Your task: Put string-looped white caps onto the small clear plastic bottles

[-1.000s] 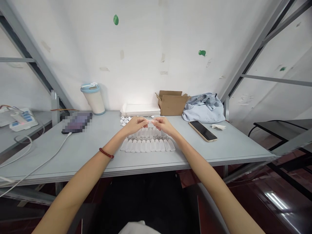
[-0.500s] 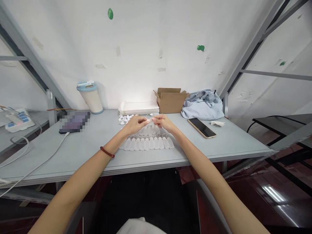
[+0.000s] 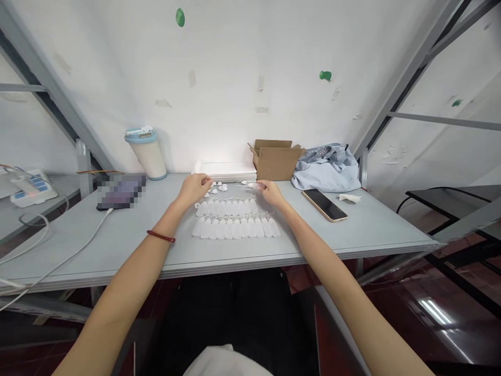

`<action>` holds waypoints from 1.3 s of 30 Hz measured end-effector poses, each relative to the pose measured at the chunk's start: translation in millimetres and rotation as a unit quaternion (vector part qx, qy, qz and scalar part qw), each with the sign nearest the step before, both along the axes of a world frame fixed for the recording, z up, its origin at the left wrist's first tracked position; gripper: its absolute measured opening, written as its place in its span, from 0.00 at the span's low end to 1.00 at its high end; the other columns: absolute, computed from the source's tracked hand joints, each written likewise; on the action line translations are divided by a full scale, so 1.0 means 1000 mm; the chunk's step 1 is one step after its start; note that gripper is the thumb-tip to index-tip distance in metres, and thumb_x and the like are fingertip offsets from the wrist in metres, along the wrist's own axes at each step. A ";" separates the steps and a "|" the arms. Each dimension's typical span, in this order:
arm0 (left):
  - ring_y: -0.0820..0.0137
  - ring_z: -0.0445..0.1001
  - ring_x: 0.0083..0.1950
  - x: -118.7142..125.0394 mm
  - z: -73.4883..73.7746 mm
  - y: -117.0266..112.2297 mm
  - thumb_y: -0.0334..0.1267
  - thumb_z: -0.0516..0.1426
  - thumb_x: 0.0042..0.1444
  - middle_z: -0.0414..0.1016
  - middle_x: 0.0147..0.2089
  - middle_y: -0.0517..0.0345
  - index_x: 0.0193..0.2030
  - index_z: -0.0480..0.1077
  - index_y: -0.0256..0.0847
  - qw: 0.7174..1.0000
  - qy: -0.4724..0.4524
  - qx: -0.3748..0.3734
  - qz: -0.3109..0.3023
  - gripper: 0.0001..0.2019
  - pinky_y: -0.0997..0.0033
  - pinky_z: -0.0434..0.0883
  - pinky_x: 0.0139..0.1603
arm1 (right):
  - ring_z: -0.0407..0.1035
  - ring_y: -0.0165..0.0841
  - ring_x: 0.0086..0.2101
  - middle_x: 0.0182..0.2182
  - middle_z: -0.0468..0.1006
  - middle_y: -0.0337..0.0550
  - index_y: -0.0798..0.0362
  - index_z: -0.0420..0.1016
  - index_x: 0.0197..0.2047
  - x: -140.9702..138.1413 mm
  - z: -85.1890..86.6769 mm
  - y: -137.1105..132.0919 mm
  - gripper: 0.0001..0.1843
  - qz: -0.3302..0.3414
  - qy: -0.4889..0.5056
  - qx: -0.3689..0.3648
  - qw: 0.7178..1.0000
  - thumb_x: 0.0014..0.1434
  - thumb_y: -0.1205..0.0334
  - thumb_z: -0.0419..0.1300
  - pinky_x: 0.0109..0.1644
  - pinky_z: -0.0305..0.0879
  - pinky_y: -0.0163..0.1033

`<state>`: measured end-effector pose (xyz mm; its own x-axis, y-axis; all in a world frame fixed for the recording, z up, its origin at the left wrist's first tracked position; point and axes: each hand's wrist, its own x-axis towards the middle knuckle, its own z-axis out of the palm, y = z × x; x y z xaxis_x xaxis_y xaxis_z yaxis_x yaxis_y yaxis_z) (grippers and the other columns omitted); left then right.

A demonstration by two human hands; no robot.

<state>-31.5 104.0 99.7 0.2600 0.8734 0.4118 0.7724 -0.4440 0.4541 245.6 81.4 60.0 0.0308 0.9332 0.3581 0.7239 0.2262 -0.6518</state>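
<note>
My left hand (image 3: 193, 189) is at the left end of a loose cluster of small white pieces (image 3: 222, 187). Its thumb and fingers are bent together there, and whatever lies between them is hidden. To the right, my right hand (image 3: 271, 193) pinches a small white piece (image 3: 251, 185) with a thin cord, low over the table behind the rows. Closer to me lie two rows of flat, translucent white tabs with thin cords: a back row (image 3: 227, 208) and a longer front row (image 3: 235, 228).
Behind the hands are a stack of white flat packs (image 3: 227, 169), an open cardboard box (image 3: 277, 161) and a bunched light-blue cloth (image 3: 326, 167). A phone (image 3: 324, 204) and crumpled tissue (image 3: 350, 198) lie right. At left stand a cup (image 3: 147, 154) and a cabled, blurred device (image 3: 122, 191).
My hands, together over the back row before, have moved apart. The left went left to the loose white pieces; the right moved slightly right. The back row now shows fully.
</note>
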 end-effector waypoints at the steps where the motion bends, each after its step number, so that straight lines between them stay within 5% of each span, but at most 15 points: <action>1: 0.65 0.73 0.32 0.000 -0.001 0.001 0.41 0.51 0.52 0.79 0.29 0.53 0.35 0.77 0.36 1.000 0.013 0.000 0.001 0.15 0.70 0.66 0.36 | 0.71 0.36 0.40 0.43 0.80 0.48 0.57 0.78 0.46 0.000 -0.001 0.000 0.16 0.002 -0.013 0.003 1.000 0.55 0.72 0.55 0.48 0.63 0.39; 14: 0.63 0.76 0.41 -0.006 -0.006 0.010 0.29 0.52 0.48 0.81 0.38 0.52 0.41 0.79 0.36 0.994 0.087 -0.072 0.009 0.17 0.72 0.69 0.42 | 0.70 0.41 0.47 0.44 0.80 0.48 0.53 0.81 0.43 0.010 -0.017 0.011 0.18 -0.026 -0.069 0.022 0.997 0.53 0.76 0.55 0.53 0.62 0.44; 21: 0.62 0.77 0.42 -0.009 -0.013 0.017 0.29 0.55 0.47 0.81 0.39 0.51 0.40 0.79 0.36 0.990 0.123 -0.076 0.001 0.15 0.72 0.70 0.44 | 0.69 0.37 0.39 0.42 0.77 0.49 0.55 0.78 0.49 0.016 -0.016 0.012 0.21 -0.057 -0.054 0.037 0.996 0.51 0.74 0.58 0.49 0.63 0.42; 29: 0.61 0.78 0.42 -0.009 -0.017 0.019 0.30 0.56 0.46 0.81 0.38 0.51 0.37 0.79 0.36 0.987 0.133 -0.091 -0.010 0.12 0.71 0.70 0.43 | 0.68 0.35 0.38 0.37 0.78 0.45 0.54 0.79 0.33 0.011 -0.010 0.009 0.06 -0.004 -0.052 0.036 0.998 0.51 0.70 0.61 0.47 0.62 0.40; 34: 0.61 0.78 0.42 -0.010 -0.016 0.020 0.30 0.57 0.46 0.81 0.38 0.50 0.38 0.79 0.34 0.986 0.138 -0.095 -0.008 0.13 0.72 0.70 0.44 | 0.69 0.36 0.41 0.39 0.78 0.44 0.53 0.81 0.35 0.015 -0.014 0.012 0.11 -0.009 -0.043 0.042 0.998 0.50 0.73 0.60 0.50 0.61 0.41; 39: 0.62 0.78 0.42 -0.009 -0.015 0.018 0.31 0.56 0.46 0.81 0.39 0.50 0.38 0.79 0.35 0.986 0.130 -0.104 -0.004 0.14 0.73 0.70 0.44 | 0.66 0.31 0.32 0.38 0.76 0.45 0.55 0.78 0.40 0.018 -0.016 0.013 0.16 -0.073 -0.015 0.049 0.996 0.46 0.76 0.60 0.41 0.63 0.37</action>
